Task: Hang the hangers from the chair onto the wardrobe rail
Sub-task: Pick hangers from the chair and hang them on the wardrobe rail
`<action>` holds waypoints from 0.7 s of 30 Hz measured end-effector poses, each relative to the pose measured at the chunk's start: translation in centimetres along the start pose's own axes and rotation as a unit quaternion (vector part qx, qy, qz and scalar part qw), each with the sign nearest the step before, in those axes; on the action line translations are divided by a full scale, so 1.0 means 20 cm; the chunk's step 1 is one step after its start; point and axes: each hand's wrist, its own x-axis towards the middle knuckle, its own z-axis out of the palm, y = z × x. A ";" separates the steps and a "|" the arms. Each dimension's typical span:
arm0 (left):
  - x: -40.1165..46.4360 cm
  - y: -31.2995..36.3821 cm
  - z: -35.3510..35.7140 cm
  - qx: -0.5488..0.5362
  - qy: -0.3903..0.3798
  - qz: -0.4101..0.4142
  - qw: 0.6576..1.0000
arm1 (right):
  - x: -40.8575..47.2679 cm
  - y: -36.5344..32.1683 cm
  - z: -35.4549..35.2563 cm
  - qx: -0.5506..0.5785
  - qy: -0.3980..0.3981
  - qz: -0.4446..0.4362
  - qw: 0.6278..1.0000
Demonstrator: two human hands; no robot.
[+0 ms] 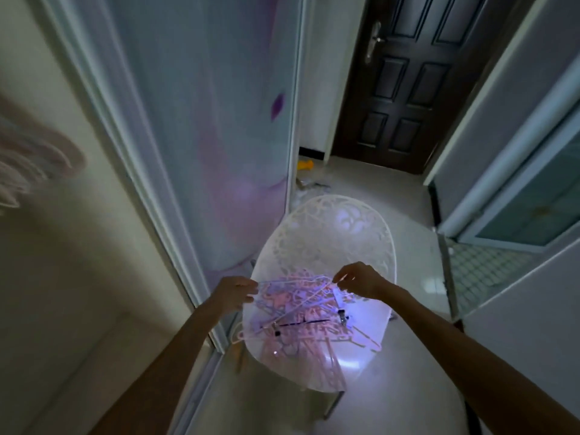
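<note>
Blurred pale pink plastic hangers (28, 164), cut off by the left edge; tangled pink hangers (301, 312) on the white chair, count indistinguishable; floor litter (306, 183) unidentifiable.

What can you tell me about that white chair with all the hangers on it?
The white plastic chair with a lacy cut-out backrest stands on the pale tiled floor beside the wardrobe's sliding door. Its rounded seat holds a tangled heap of pink plastic hangers, some overhanging the front edge. Thin legs show below. Both hands work over the heap.
</note>
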 end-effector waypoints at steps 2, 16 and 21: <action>0.16 -0.06 0.13 -0.034 -0.019 -0.041 0.998 | 0.10 0.18 0.01 0.023 -0.014 0.024 0.999; 0.95 -0.87 0.55 0.080 0.183 -0.128 0.971 | 0.69 0.89 0.90 -0.108 -0.128 -0.007 0.986; 1.19 -1.10 0.52 0.096 0.208 -0.147 0.962 | 0.87 0.93 1.16 -0.228 -0.012 -0.142 0.963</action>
